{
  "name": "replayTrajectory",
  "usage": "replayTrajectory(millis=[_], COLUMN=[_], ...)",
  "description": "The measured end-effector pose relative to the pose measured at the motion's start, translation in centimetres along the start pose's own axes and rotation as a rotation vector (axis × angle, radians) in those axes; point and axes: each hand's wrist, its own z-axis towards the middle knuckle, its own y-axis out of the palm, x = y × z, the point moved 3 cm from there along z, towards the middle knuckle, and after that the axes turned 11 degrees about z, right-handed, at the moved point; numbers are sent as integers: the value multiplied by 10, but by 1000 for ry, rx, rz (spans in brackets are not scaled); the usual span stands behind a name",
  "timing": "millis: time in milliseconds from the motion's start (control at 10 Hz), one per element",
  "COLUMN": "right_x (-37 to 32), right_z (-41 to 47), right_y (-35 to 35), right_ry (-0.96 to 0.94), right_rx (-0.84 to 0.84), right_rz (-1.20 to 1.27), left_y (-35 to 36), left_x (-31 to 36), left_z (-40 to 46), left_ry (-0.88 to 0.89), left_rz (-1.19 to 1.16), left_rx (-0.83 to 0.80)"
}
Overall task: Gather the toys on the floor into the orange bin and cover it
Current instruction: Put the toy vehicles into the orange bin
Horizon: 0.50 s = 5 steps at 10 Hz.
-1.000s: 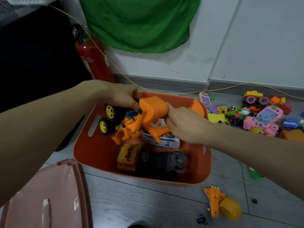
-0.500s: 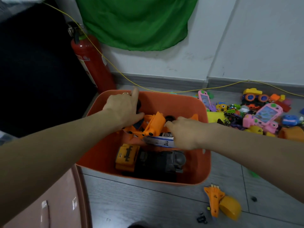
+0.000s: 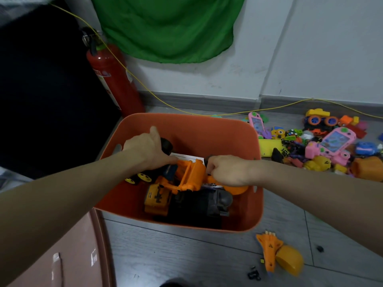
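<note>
The orange bin (image 3: 190, 125) stands on the grey floor, open on top. Inside lie a yellow truck (image 3: 157, 198), a dark toy vehicle (image 3: 203, 204) and a white police car mostly hidden. An orange toy loader (image 3: 190, 177) with black and yellow wheels rests on top of them. My left hand (image 3: 148, 151) grips the loader's rear end, near a black wheel. My right hand (image 3: 227, 169) is closed on its front arm. A pink lid (image 3: 68, 255) lies on the floor at the bottom left.
A heap of toys (image 3: 323, 146) covers the floor right of the bin. An orange toy plane (image 3: 269, 249) and a yellow half shell (image 3: 289, 259) lie in front of it. A red fire extinguisher (image 3: 112, 79) stands behind the bin by the wall, with a yellow cable (image 3: 157, 98).
Both hands have lowered the orange loader from above the bin down onto the toys inside. The loader now lies flatter, and the view has tilted slightly.
</note>
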Motion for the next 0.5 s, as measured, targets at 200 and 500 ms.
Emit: replayTrajectory(millis=[200,500], right_x=[-2,6], right_z=[3,17], right_y=[-2,5], right_ry=[-13,-4], right_rx=[2,27], right_rz=[59,-9], left_y=[-1,-13], left_x=[-11,4], left_z=[13,16], left_ry=[97,75], left_rz=[-117,-9], left_rx=[-249,127])
